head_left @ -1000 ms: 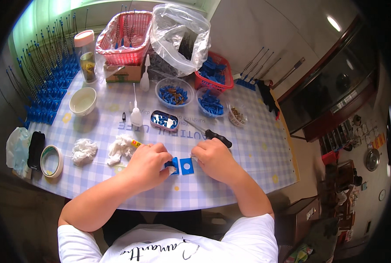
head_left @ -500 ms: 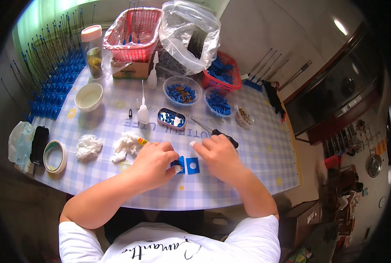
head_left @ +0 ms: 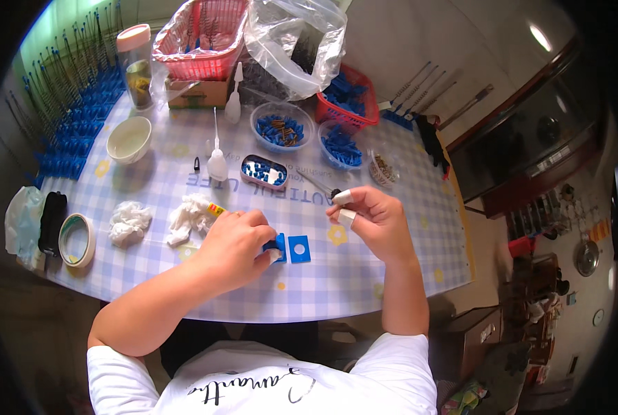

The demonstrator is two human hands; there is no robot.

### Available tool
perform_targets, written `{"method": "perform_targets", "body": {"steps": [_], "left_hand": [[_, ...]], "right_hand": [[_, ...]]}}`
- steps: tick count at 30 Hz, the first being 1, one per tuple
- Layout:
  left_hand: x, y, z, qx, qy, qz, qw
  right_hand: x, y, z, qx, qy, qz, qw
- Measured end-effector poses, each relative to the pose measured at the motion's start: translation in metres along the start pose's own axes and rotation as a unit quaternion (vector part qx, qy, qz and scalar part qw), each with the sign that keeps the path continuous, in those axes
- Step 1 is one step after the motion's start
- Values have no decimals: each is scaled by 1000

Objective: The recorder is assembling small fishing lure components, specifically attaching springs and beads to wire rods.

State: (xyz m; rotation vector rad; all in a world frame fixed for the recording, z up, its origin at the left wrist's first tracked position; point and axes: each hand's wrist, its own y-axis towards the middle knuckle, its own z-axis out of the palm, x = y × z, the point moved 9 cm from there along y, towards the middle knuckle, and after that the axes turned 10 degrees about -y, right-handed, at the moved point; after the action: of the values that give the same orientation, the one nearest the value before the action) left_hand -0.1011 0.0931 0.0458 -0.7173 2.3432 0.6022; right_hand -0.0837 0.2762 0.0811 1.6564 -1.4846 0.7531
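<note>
My left hand (head_left: 236,245) is closed on a blue plastic block (head_left: 280,242), which rests on the checked cloth and is partly hidden by my fingers. Just right of it lies a flat blue square plate (head_left: 299,249) with a pale round spot in its middle. My right hand (head_left: 375,221) has its fingers closed round the black handle of a screwdriver (head_left: 316,182), whose thin metal shaft points away to the far left. White tape wraps the thumb and a finger of that hand.
Beyond my hands stand a tin (head_left: 264,171) of small blue parts, tubs (head_left: 281,128) of blue pieces, and a squeeze bottle (head_left: 217,166). Crumpled tissue (head_left: 188,220), a tape roll (head_left: 77,240) and a bowl (head_left: 129,140) are at left. Blue-based wire pieces (head_left: 80,124) crowd the far left.
My right hand has lifted and turned, taking hold of the screwdriver that lay on the cloth. My left hand stays on the blue block. The whole view has shifted slightly.
</note>
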Motion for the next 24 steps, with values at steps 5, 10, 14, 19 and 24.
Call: {"method": "perform_targets", "body": {"steps": [5, 10, 14, 19, 24], "left_hand": [[-2, 1, -2, 1, -4, 8, 1000], [-1, 1, -4, -4, -11, 1, 1000], [-2, 1, -2, -17, -20, 24, 999], [0, 0, -2, -13, -30, 15, 999], [-2, 0, -3, -25, -27, 20, 999]], "right_hand": [[-12, -5, 42, 86, 122, 55, 987], [-5, -6, 56, 129, -75, 11, 989], [5, -6, 58, 103, -158, -69, 980], [12, -11, 65, 83, -201, -146, 965], [26, -19, 65, 79, -225, -169, 956]]}}
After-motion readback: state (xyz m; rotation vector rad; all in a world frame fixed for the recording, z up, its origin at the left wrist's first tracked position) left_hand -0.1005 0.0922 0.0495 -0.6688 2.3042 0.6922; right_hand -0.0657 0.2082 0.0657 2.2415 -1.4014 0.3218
